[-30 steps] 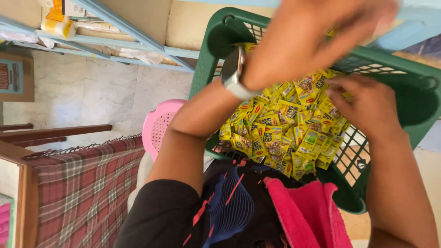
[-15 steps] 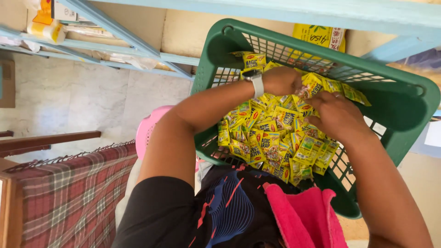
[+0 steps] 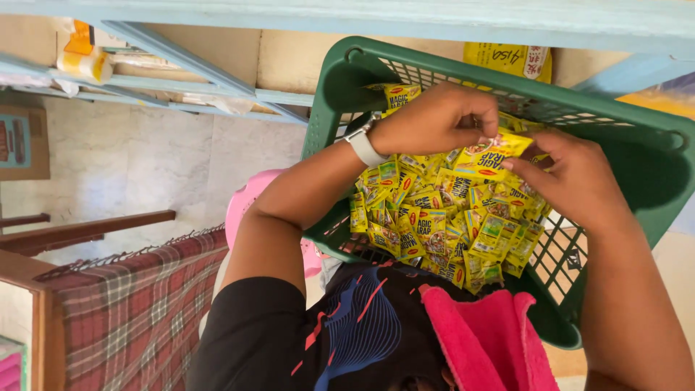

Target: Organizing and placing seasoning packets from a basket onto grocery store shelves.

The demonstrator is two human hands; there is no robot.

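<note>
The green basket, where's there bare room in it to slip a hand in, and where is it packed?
The green basket shows bare mesh floor at its right side, between the sachet pile and the right wall. The far left corner is also bare. The middle is crowded: sachets lie heaped, and the left hand and right hand pinch one yellow sachet above them.

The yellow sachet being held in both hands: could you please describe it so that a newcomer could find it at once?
Start at the green plastic basket full of small yellow sachets. Above that heap, the left hand and right hand meet. The yellow sachet is pinched between their fingertips, lifted clear while the others lie loose below.
</note>
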